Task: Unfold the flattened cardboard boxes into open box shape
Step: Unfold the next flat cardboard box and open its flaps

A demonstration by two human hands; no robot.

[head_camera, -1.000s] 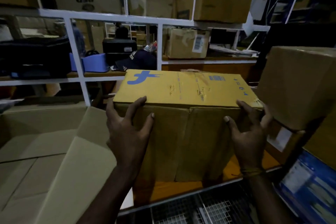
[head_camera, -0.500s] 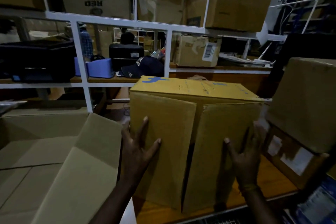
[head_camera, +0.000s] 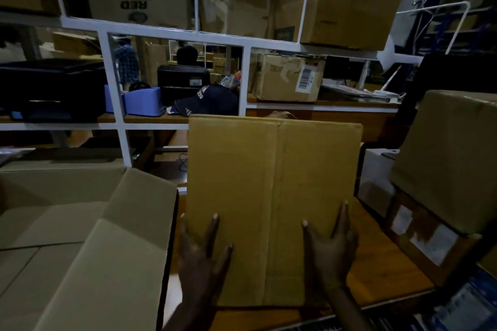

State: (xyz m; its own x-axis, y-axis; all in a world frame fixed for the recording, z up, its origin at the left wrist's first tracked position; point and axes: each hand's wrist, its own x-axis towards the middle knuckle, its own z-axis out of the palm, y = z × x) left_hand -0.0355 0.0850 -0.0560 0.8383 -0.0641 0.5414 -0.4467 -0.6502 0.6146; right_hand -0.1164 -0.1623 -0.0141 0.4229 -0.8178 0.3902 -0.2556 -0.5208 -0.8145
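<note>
Open-topped carton [head_camera: 80, 236], plain matte brown corrugated board, flaps up; contents not visible. Left hand [head_camera: 200, 258]: fingers spread flat against the cardboard box [head_camera: 271, 196]. That box: yellow-brown, rectangular, two flaps meeting at a vertical centre seam, standing upright on the wooden table [head_camera: 376, 263]. Right hand [head_camera: 329, 252]: fingers splayed, pressed flat on the box's lower right. Taped brown carton [head_camera: 451, 158], closed, far right.

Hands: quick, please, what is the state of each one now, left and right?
Left hand: open, fingers spread flat against the cardboard box.
Right hand: open, fingers spread flat against the same box.
</note>
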